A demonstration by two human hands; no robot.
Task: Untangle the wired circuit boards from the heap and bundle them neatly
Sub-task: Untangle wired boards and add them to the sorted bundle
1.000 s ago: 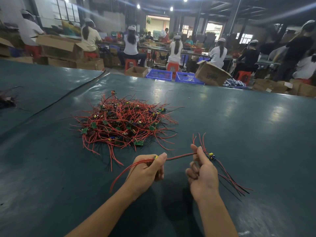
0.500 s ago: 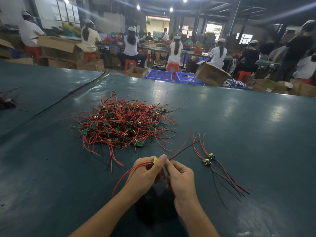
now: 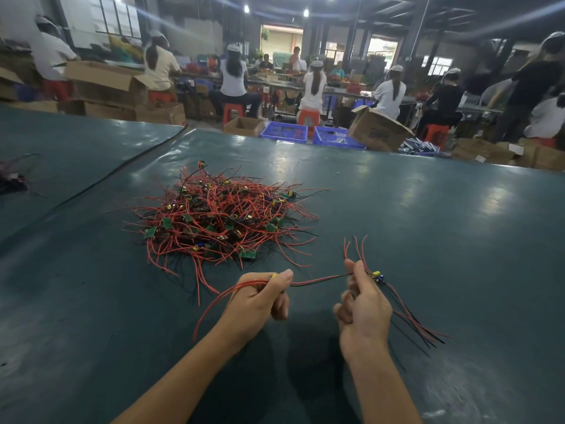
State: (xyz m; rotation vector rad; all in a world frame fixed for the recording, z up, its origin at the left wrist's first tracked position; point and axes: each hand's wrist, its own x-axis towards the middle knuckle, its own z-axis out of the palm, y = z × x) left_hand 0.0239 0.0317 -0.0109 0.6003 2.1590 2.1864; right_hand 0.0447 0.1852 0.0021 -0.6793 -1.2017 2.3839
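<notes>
A heap (image 3: 220, 221) of small green circuit boards tangled in red and black wires lies on the dark green table (image 3: 428, 240), beyond my hands. My left hand (image 3: 260, 301) grips one wired board, its red leads trailing down to the left. That board's red and black wires (image 3: 318, 280) stretch right to my right hand (image 3: 362, 304), which pinches their ends. Just behind my right hand lie the sorted boards (image 3: 378, 275), their wires fanning out toward the lower right.
A dark seam (image 3: 122, 175) runs across the table at the left, with another small wire tangle (image 3: 12, 179) at the far left edge. Beyond the table's far edge stand cardboard boxes (image 3: 377, 130), blue crates (image 3: 284, 131) and several seated workers.
My right hand slid right along the wires from beside my left hand, pulling them out straight. It now sits at the sorted boards. The heap has not moved.
</notes>
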